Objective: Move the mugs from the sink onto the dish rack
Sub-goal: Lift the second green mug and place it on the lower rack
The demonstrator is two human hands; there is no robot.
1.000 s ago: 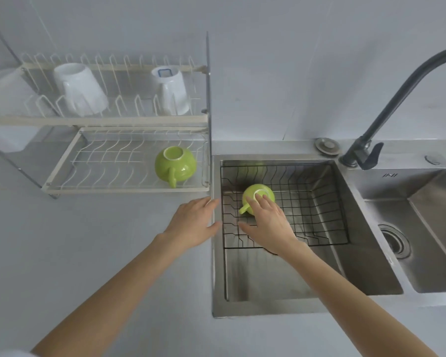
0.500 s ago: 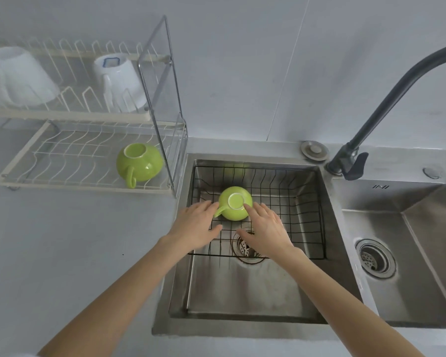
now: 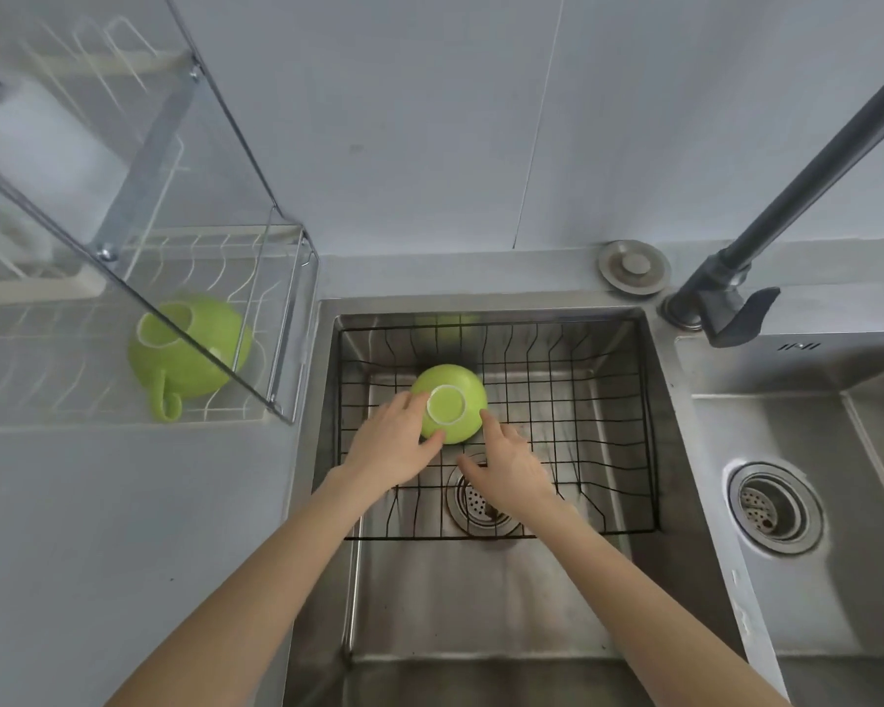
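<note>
A green mug [image 3: 450,408] sits upside down in the black wire basket [image 3: 590,400] inside the left sink basin [image 3: 481,604]. My left hand [image 3: 394,449] curls around the mug's left side, covering its handle, with the thumb against the near edge. My right hand [image 3: 511,466] is spread on the mug's right, only the index fingertip touching it. A second green mug [image 3: 195,349] rests upside down on the lower tier of the dish rack [image 3: 47,385], left of the sink.
A dark faucet [image 3: 787,186] arches over from the right. A round metal stopper [image 3: 632,267] lies behind the sink. A second basin [image 3: 776,507] with a drain is on the right. White, blurred items [image 3: 37,140] fill the rack's upper tier.
The view has moved closer over the sink. My left hand went from the basket's edge onto the mug's left side; my right hand slid off the top to its right side.
</note>
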